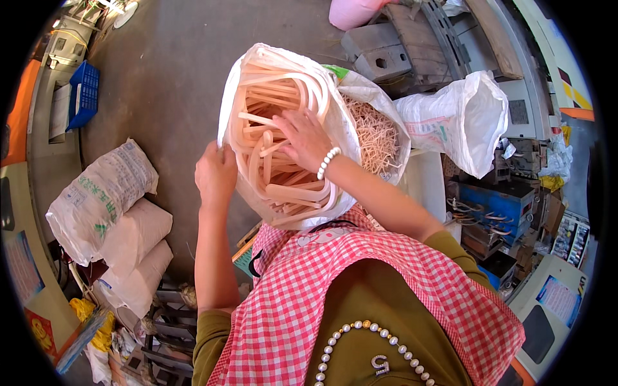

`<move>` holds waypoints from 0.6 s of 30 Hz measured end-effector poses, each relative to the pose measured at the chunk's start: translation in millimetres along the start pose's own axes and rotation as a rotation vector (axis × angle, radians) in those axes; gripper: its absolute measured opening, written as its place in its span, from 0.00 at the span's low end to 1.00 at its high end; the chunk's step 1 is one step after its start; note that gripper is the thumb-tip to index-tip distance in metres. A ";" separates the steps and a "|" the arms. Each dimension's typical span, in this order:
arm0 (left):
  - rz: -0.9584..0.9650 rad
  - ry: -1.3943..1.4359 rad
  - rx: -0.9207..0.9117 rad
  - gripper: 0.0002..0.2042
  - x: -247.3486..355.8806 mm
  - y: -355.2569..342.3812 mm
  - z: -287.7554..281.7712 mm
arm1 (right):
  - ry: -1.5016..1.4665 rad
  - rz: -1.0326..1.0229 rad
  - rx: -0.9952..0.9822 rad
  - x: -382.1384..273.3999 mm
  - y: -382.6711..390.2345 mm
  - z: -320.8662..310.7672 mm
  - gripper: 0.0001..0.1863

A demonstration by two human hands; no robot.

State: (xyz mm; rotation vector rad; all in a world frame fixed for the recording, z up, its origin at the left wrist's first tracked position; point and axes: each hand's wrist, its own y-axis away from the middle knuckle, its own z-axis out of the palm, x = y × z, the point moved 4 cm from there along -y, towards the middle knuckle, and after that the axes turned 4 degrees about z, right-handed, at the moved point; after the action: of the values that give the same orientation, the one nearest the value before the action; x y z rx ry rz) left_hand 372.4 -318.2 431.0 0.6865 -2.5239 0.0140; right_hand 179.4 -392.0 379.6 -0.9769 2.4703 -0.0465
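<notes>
left hand [215, 174] grips rim of white woven plastic sack [351, 138] | right hand [302, 138], fingers spread, rests on peach curved plastic strips [283, 186] inside, nearer | strips' long axes run away from body

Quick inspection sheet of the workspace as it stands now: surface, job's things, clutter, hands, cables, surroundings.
Surface: grey concrete floor, bare around the sack.
Job's things: open white woven sack full of pale peach curved plastic strips; behind it a second sack of small peach pieces.
Clutter: stacked filled sacks at left, an open white sack at right, blue crate far left.
Hands: left hand grips the sack's near rim; right hand, beaded bracelet at the wrist, lies open on the strips inside.
Cables: nothing seen clearly.
Surroundings: grey machine parts at the top, blue bins at right.
</notes>
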 end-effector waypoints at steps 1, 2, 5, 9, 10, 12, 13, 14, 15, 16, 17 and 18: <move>0.003 -0.006 0.000 0.13 0.1 -0.9 -0.6 | -0.006 -0.044 -0.063 5.2 -4.5 6.9 0.35; 0.006 -0.011 0.000 0.13 -0.3 -1.6 -0.9 | -0.011 -0.088 -0.125 9.4 -7.3 12.8 0.34; 0.050 0.005 0.081 0.14 -12.0 3.4 0.7 | 0.014 -0.085 -0.067 11.2 -12.6 9.5 0.29; 0.567 -0.136 0.497 0.15 26.1 22.3 -14.6 | 0.058 -0.060 0.026 10.0 -17.6 8.4 0.27; 0.526 -0.008 0.345 0.15 30.6 29.1 -4.5 | 0.064 -0.043 0.033 8.3 -19.5 10.7 0.27; 0.316 0.125 -0.125 0.22 29.5 36.0 31.6 | 0.076 -0.024 0.043 6.9 -22.9 16.3 0.23; 0.311 0.001 -0.098 0.25 22.5 37.9 48.1 | 0.086 -0.012 0.052 7.0 -24.6 17.9 0.22; 0.311 -0.121 -0.071 0.27 13.5 38.1 70.5 | 0.073 -0.006 0.036 8.1 -25.0 20.3 0.20; 0.311 -0.241 -0.041 0.29 15.1 35.7 75.6 | 0.061 -0.001 0.020 9.4 -24.9 23.1 0.18; 0.254 -0.238 -0.121 0.31 11.4 32.7 80.5 | 0.048 0.005 0.005 10.5 -25.2 25.8 0.16; 0.197 -0.235 -0.200 0.33 7.3 29.8 83.7 | 0.055 -0.015 0.035 10.6 -26.5 27.0 0.13; 0.140 -0.229 -0.283 0.34 7.2 28.0 85.3 | 0.054 -0.006 0.016 12.5 -27.6 27.9 0.13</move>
State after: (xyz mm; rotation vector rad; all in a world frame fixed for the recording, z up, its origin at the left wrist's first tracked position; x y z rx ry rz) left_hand 312.7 -309.3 364.2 0.4172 -2.7121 -0.3853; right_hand 201.5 -416.8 355.2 -0.9886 2.5119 -0.0956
